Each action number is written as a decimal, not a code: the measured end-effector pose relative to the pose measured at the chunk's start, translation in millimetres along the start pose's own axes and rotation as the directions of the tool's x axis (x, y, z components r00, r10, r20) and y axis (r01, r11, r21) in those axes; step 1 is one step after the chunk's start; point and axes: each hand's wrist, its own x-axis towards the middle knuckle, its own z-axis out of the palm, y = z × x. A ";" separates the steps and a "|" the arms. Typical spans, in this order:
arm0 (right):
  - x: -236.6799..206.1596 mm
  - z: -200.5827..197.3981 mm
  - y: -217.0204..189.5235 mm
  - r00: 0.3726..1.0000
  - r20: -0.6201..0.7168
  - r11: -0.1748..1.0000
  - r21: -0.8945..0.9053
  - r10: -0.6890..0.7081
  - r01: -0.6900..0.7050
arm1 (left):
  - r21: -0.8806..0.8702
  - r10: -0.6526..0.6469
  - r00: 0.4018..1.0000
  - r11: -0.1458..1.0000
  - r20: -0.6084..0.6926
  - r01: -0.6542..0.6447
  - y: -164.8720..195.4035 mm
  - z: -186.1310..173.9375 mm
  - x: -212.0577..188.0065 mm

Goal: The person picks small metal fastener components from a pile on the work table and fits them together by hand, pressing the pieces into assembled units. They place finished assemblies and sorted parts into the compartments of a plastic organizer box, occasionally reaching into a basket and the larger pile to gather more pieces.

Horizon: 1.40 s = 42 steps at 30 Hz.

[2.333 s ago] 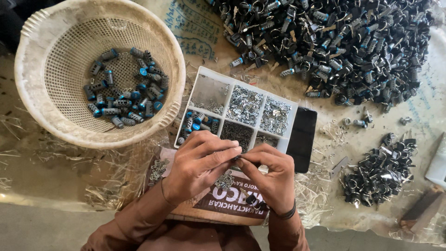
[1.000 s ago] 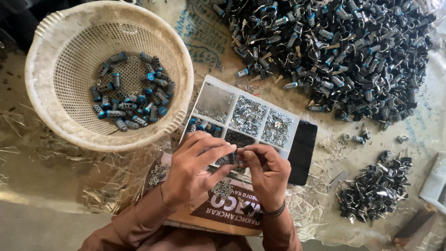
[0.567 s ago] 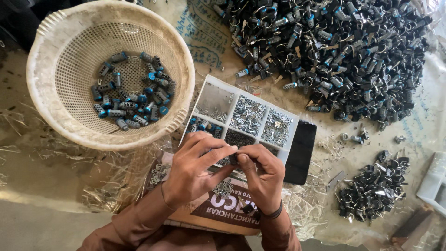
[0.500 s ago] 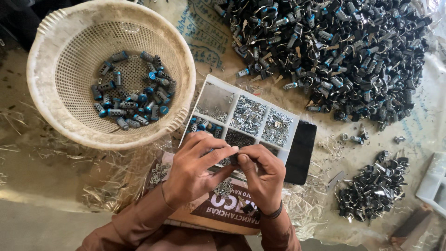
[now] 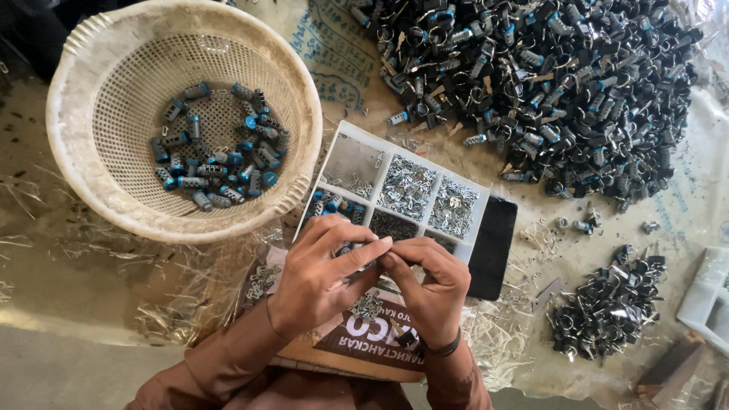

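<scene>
Your left hand (image 5: pixel 323 277) and right hand (image 5: pixel 429 292) meet fingertip to fingertip, pinched narrowly around something too small to make out, just over the near edge of the white compartmented plastic tray (image 5: pixel 480 203). They hide its nearest cells. The tray's other cells hold small silvery metal bits, and one holds blue-and-grey cylinders. A black flat slab (image 5: pixel 493 247) lies against its right side. A brown printed cardboard piece (image 5: pixel 357 345) sits under your wrists. Far left, the round cream plastic basket (image 5: pixel 83 163) holds grey cylinders with blue ends. Far right spreads a big heap of dark metal parts (image 5: pixel 554 83); a smaller dark pile (image 5: pixel 607 307) lies near right.
</scene>
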 end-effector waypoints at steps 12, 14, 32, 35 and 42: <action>-7.8 -7.4 13.9 0.993 0.094 0.984 0.154 0.073 -0.087 | 0.011 -0.007 1.000 1.000 -0.003 0.007 1.0 -0.2 -0.1; -7.2 -6.3 14.1 0.996 0.084 0.994 0.100 0.023 -0.031 | 0.013 -0.008 1.000 1.000 -0.005 0.008 1.1 0.4 0.2; -3.4 1.5 -0.5 0.999 -0.037 0.997 -0.076 0.000 -0.002 | 0.019 0.018 0.999 1.000 0.027 -0.019 -0.6 -1.3 0.7; -4.9 8.2 0.0 0.996 -0.081 0.992 -0.120 -0.044 0.034 | 0.016 0.006 1.000 1.000 0.025 -0.006 -1.6 -2.5 -0.1; -9.5 -0.8 8.4 0.993 0.031 0.972 0.204 0.116 -0.120 | -0.034 -0.058 0.998 0.998 -0.036 0.056 -2.0 0.6 0.0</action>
